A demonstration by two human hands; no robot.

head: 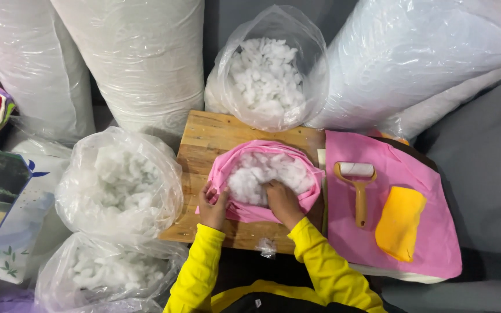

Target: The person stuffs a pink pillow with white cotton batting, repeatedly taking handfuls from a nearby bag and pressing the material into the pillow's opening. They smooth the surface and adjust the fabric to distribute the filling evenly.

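Pinching the near-left rim of the soft pink fabric cover (236, 165), the left hand (211, 204) steadies it while the right hand (282, 200) presses, fingers buried, into light, compressible white fibre stuffing (262, 171).

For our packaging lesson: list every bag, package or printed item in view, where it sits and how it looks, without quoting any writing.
Clear bag, top centre: round, open, white stuffing.
Two clear bags, left and lower left: white stuffing.
Large wrapped rolls, behind: white, plastic-covered.
Printed bag, far left: white, with a green and blue picture.
No signs or screens.
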